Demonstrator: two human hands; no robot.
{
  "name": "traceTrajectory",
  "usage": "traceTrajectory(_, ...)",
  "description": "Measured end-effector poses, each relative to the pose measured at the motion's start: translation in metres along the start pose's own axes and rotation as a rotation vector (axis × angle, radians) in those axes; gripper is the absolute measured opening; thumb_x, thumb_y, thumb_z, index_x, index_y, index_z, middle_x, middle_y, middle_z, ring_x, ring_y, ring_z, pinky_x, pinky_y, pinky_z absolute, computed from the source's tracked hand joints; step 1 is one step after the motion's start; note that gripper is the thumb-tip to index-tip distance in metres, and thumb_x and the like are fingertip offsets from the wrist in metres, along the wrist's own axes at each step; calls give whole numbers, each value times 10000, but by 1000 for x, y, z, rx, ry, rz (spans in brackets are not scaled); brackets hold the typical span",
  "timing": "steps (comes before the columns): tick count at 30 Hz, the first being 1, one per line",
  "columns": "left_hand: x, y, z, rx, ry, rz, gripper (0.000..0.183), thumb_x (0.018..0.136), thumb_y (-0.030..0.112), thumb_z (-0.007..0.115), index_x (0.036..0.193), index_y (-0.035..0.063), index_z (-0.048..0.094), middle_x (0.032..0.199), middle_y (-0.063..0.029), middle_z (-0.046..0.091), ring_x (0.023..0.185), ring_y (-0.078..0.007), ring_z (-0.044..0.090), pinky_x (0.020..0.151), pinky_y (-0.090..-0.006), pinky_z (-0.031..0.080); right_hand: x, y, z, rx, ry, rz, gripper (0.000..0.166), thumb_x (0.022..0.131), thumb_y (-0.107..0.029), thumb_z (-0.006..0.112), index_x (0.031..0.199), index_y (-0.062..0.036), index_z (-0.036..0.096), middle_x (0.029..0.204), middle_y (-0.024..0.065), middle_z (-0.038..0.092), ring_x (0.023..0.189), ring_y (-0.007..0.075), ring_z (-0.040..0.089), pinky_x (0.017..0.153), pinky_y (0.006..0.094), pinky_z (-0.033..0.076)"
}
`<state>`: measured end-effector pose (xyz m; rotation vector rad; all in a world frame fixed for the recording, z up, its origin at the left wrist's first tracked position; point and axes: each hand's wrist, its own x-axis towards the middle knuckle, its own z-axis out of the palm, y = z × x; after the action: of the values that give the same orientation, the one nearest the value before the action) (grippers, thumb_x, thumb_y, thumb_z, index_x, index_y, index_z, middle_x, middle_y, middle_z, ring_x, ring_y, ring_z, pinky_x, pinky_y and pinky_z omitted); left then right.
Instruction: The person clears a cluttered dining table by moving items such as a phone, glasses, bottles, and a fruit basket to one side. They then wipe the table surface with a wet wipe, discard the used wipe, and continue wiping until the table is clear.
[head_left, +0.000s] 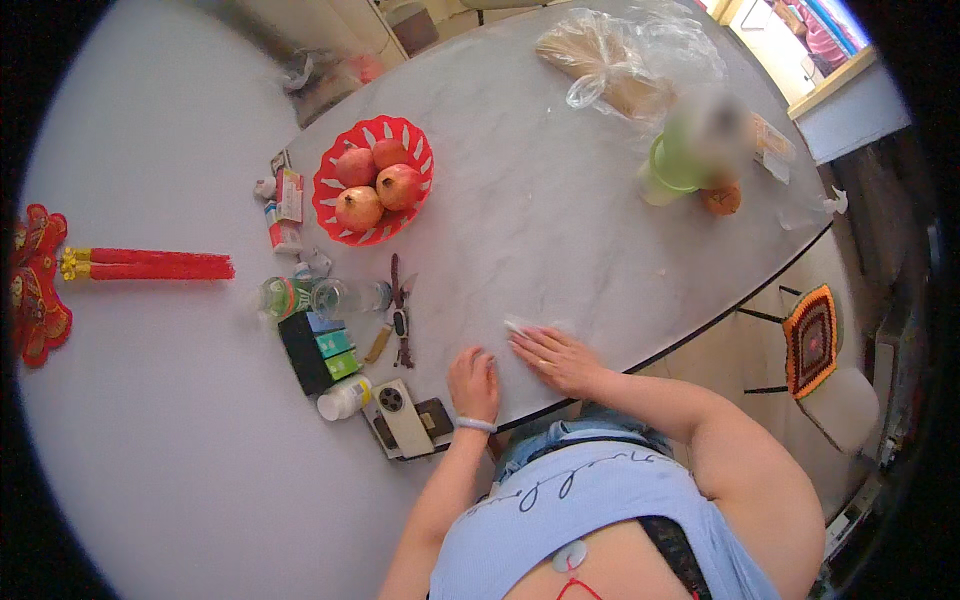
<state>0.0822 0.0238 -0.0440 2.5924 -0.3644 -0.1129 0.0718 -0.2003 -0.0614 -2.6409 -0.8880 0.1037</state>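
My right hand (556, 361), a ring on one finger, lies flat over a thin white tissue or wipe (513, 324) and holds it against the grey marbled tabletop (495, 225). Only the edge of the tissue shows past the fingertips. Just left of it, my left hand (474, 384) rests on the table with loosely curled fingers and nothing visible in it; a pale bangle circles the wrist. Nearest to that hand are a light-coloured smartphone (405, 418) on top of dark flat items, and a wristwatch (400, 324).
A red plastic basket (324, 196) holds several pomegranates. Along the wall stand clear bottles (349, 297), small boxes (334, 345) and a white jar (343, 398). Farther off are a bagged brown item (600, 64) and a green container (664, 176). A chair (811, 341) stands to the right.
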Motion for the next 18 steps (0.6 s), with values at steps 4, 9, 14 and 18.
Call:
traceTrajectory(4,-22,-6,-13,44,100,-100,342,832,88,653,1168,69,589,1291,-163,511,1175,-368,487,1009,-471,376,119,-3,26,90,181,-2,570,950,-324,491,1456,-70,423,1561,92,338,1447,243,291,1182,407,225)
traceTrajectory(9,-33,-8,-20,145,56,-108,431,869,172,656,1273,73,545,1323,-158,491,1210,-370,460,1042,-473,357,193,77,-3,-1,120,624,620,992,-386,426,1525,-102,286,1601,88,245,1469,263,237,1206,412,170)
traceTrajectory(14,-46,-8,-18,103,44,-95,506,865,188,665,1335,84,508,1338,-155,479,1226,-369,447,1048,-480,351,71,153,-22,-186,250,997,654,1008,-403,394,1551,-97,195,1629,89,142,1495,255,153,1220,408,124)
traceTrajectory(18,-46,-7,-13,32,20,-63,492,869,135,641,1340,78,509,1313,-172,490,1206,-376,465,1035,-472,364,-38,162,-34,-198,303,1138,632,996,-320,433,1542,-83,222,1609,111,208,1480,263,203,1211,400,170)
